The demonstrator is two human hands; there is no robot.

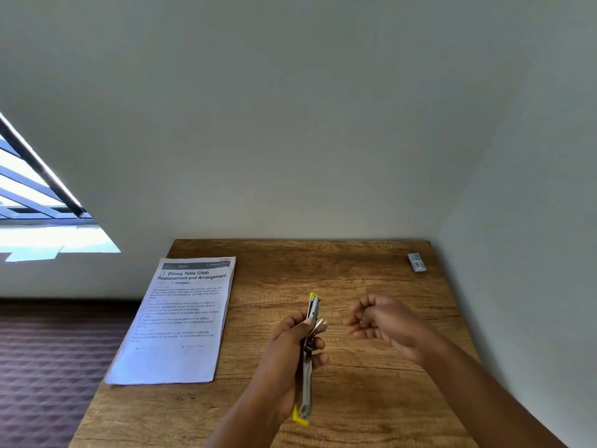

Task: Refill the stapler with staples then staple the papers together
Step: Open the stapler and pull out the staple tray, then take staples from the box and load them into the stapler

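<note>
Leftmost, floor: dark carpet [48, 357] with a raised diamond weave.
Papers: flat white printed sheets [181, 321] lying at the left edge of the counter.
Counter: warm wood-grain top [371, 399], pushed into a corner of plain pale walls [290, 108].
Left hand [290, 350]: clamped around a slim yellow and bare-metal stapler [308, 367], swung open lengthwise, held above the counter.
Right hand [381, 321]: fingers loosely curled; contents cannot be told.
Far right corner: small grey staple box [416, 262].
</note>
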